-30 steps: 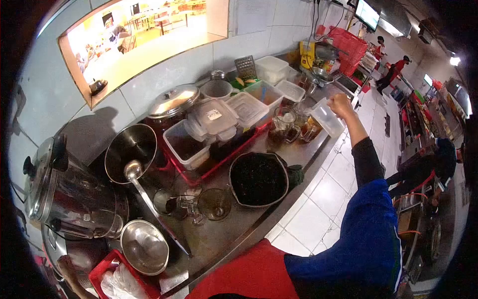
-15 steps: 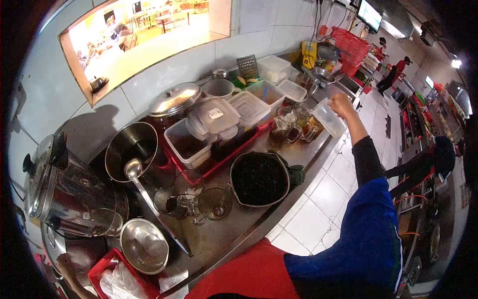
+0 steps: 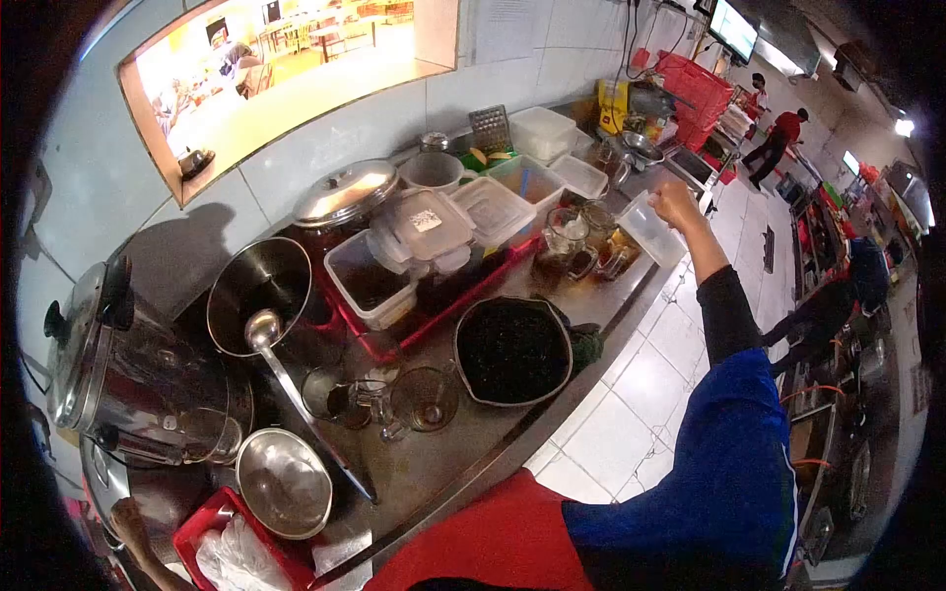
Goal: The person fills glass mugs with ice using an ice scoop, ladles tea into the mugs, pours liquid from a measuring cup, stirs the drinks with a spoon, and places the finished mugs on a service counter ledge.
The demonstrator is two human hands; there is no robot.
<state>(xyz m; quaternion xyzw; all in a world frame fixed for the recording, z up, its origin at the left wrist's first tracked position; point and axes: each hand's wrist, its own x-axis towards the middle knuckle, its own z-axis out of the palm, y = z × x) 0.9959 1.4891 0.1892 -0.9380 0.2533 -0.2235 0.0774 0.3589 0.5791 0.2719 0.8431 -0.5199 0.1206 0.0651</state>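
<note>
My right hand [image 3: 674,206] is closed in a fist above the right end of the counter. It hangs over a clear plastic tub [image 3: 650,229]; whatever is in the fingers is hidden. Just left of it stand glass mugs [image 3: 567,231], some with brown liquid. At the lower left edge my left hand [image 3: 131,522] is low and dark, near a metal surface beside a red basket [image 3: 185,540] holding a white plastic bag [image 3: 241,557]. Its fingers do not show clearly. A steel bowl [image 3: 284,483] lies between the basket and a long ladle [image 3: 305,409].
A pot of dark contents [image 3: 512,352] sits near the counter edge. Lidded plastic boxes [image 3: 370,281] stand in a red tray [image 3: 394,345]. A large steel cooker [image 3: 148,384] and deep pot [image 3: 222,330] stand left. People [image 3: 783,138] are in the aisle.
My right hand stays closed in nearly the same place. My left hand has barely moved. The person at the right side has shifted, and a person in the far aisle has moved slightly.
</note>
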